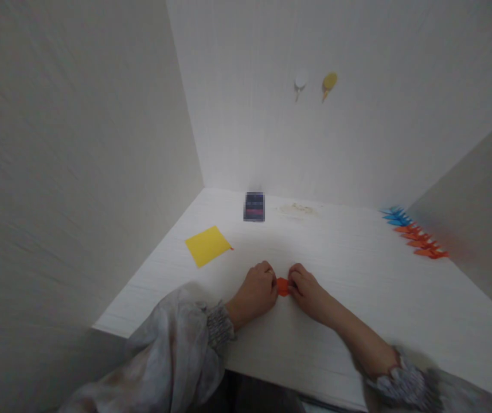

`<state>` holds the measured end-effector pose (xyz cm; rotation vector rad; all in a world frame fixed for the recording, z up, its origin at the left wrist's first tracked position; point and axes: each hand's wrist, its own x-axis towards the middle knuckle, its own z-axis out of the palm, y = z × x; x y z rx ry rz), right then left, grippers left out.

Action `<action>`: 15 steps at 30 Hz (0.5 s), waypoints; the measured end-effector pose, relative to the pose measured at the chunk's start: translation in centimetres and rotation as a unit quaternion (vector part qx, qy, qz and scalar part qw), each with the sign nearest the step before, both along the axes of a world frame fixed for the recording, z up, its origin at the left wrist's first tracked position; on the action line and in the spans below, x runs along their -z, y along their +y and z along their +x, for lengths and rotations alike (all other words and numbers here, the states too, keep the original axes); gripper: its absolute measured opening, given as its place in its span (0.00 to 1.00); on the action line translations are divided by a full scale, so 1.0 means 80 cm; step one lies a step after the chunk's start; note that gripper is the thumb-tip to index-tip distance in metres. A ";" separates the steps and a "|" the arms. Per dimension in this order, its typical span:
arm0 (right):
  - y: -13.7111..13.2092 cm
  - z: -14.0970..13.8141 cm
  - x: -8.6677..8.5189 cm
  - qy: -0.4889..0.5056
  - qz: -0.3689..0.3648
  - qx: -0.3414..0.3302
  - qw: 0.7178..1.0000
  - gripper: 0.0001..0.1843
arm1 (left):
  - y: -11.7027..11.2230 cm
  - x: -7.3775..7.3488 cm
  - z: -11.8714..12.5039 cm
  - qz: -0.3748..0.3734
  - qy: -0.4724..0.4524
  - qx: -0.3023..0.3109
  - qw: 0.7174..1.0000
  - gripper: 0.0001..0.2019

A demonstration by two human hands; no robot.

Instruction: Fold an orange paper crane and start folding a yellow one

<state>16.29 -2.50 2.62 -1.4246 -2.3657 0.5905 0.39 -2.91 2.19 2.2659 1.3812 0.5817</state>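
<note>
Nearest you, below the orange paper, the front edge of the white worktop (293,344) crosses above your dark-clothed lap (263,393). Your gathered, greyish left sleeve (172,338) comes in on the near left of the orange paper, and the matching right sleeve (413,387) on its near right, pushed well up the forearm. Your left hand (260,289) and right hand (308,289) face each other with fingers curled in, each pinching one side of the small folded orange paper (282,287); that piece lies between your fingertips, close to the worktop, and only its middle shows. Beyond it to the left, a flat yellow sheet (208,246) is set at an angle, with a tiny red scrap (231,248) at its right corner. Well to the right of the orange paper and farther back, a slanting row of folded pieces lines the right wall (478,218): orange ones (422,241) nearer you, blue ones (395,216) farther off. Straight beyond the orange paper, slightly left, sits a blurred dark object (254,207); slightly right is a brownish scuffed patch (300,209). Farthest, above it on the back wall (246,115), are a white hook (301,79) and a yellow hook (329,81).
</note>
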 end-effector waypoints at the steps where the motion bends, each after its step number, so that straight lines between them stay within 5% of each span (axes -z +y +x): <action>1: 0.000 0.000 0.001 0.000 0.002 0.001 1.000 0.07 | 0.000 0.000 0.000 0.001 0.001 0.000 1.000 0.02; 15: 0.004 0.010 0.018 0.081 0.007 -0.006 0.997 0.10 | 0.001 -0.004 -0.006 -0.023 -0.030 -0.003 0.999 0.07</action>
